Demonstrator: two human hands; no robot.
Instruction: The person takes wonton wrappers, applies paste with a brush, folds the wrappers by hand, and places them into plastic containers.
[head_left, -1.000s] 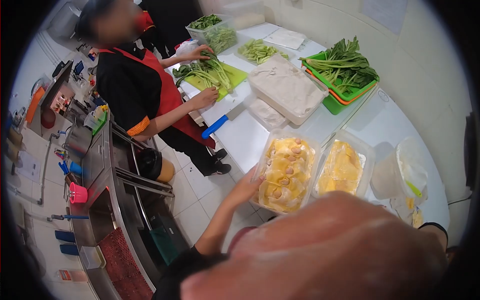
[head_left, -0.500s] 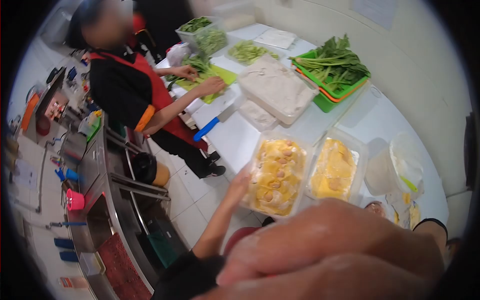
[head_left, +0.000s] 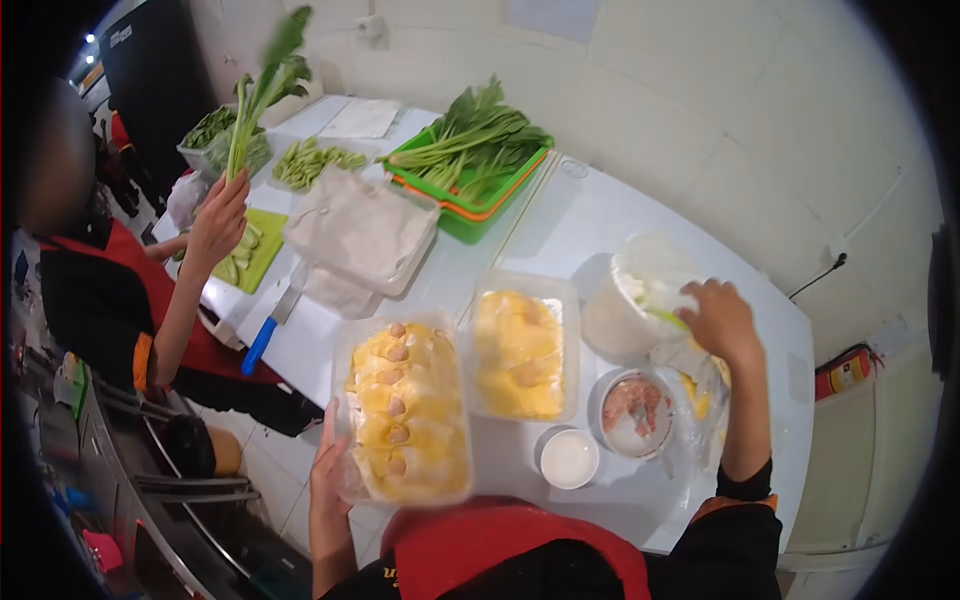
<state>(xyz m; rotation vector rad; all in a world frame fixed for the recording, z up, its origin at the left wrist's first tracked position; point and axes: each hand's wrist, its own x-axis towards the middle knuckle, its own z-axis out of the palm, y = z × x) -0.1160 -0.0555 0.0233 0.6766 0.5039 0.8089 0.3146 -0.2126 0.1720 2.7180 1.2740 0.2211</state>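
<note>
My left hand grips the near left side of a clear plastic container. Inside it lie yellow dough wrappers, dusted white, with a row of small pinkish meat dabs down the middle. On the right, my right hand is at the rim of a white tub, its fingers bent round the end of a green-handled utensil. The utensil's head is lost in the white powder. A second container of yellow wrappers stands between them. Near the tub sit a bowl of minced meat and a small cup of white liquid.
To the left, a co-worker's hand lifts leafy green stalks above a green cutting board. A blue-handled knife lies at the table edge. Behind are a cloth-covered tub and a green basket of greens.
My right hand has moved from close before the camera to the white tub and its green handle. The view has turned right. The co-worker has raised a bunch of greens.
</note>
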